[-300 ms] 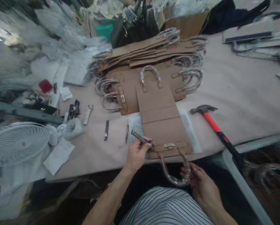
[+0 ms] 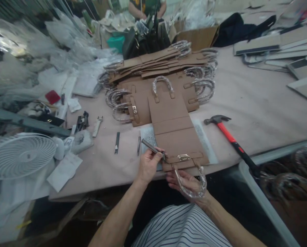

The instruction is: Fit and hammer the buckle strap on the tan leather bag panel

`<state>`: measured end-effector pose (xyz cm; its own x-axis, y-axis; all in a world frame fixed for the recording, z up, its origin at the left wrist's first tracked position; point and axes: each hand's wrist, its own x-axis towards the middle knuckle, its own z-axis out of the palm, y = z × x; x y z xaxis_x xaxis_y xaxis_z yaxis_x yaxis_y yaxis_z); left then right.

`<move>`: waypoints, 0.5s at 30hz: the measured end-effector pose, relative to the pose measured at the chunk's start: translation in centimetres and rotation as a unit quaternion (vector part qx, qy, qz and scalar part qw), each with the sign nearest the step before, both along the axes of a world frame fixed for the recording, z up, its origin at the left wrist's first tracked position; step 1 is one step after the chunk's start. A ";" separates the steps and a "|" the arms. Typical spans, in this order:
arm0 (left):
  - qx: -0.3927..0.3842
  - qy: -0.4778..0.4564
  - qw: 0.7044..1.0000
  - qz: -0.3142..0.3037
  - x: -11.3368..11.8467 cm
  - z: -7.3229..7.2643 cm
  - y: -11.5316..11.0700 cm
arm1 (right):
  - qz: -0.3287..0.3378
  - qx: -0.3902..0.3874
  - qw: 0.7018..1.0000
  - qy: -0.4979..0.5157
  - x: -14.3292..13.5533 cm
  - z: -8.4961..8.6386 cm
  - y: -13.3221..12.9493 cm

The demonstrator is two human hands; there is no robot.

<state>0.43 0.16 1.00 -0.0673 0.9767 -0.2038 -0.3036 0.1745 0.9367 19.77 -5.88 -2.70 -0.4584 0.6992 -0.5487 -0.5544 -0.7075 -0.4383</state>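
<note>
The wearer's shirt (image 2: 181, 226), white fabric with dark stripes, occupies the near edge of the view. The right hand (image 2: 188, 181) is open, fingers extended leftward, below the table edge and behind the near handle (image 2: 203, 181), a brown loop wrapped in clear plastic film. Whether it touches the loop cannot be told. The left hand (image 2: 148, 166) is closed, gripping a slim, dark metal hand tool (image 2: 149, 145) between thumb and fingers. The tool is inclined, its lower end at the left end of the brown strap (image 2: 197, 155).

The workpiece, a long brown bag panel with transverse creases (image 2: 180, 140), lies flat at the near edge of the pink-beige covered table (image 2: 246, 99), across a pale speckled slab (image 2: 148, 135). A gold-coloured rectangular metal fitting (image 2: 183, 157) sits on the strap.

Left of the slab lie a thin metal rod (image 2: 138, 145) and a flat dark metal strip (image 2: 117, 142). Right of it lies a claw hammer with a red and black handle (image 2: 228, 132).

Farther back, the panel's far film-wrapped handle (image 2: 163, 79) rests over a pile of similar brown panels (image 2: 158, 65). Behind the pile stand a black bag (image 2: 134, 43) and a brown cardboard carton (image 2: 197, 37); beyond them, a co-worker's hand (image 2: 143, 16) is visible
</note>
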 end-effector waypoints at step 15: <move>-0.017 -0.020 0.999 0.032 0.5 2.2 -0.3 | 0.001 0.007 0.993 -0.116 -3.1 4.8 2.6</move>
